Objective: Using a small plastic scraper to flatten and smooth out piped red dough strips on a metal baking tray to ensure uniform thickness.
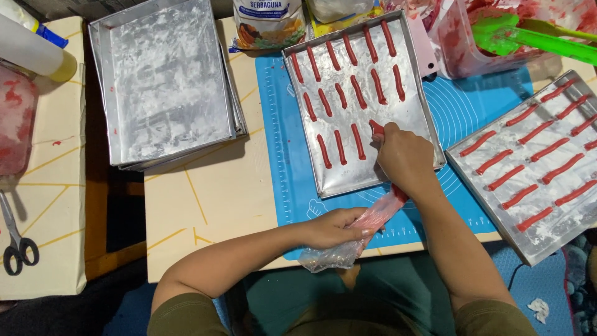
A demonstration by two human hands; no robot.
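A clear piping bag [367, 227] of red batter runs from my left hand to my right. My right hand [404, 158] grips its front end over a floured metal tray [348, 180] and presses out a red strip [377, 128] at the tip. My left hand [333, 227] holds the twisted tail of the bag near the table's front edge. Several red strips [348, 84] lie in rows on that tray. The tray stands on a blue silicone mat [283, 143].
A second tray [535, 242] with several red strips lies at the right. A stack of floured empty trays [165, 81] sits at the left. A tub of red batter [460, 43] with a green spatula [528, 37] stands at the back right. Scissors [15, 242] lie far left.
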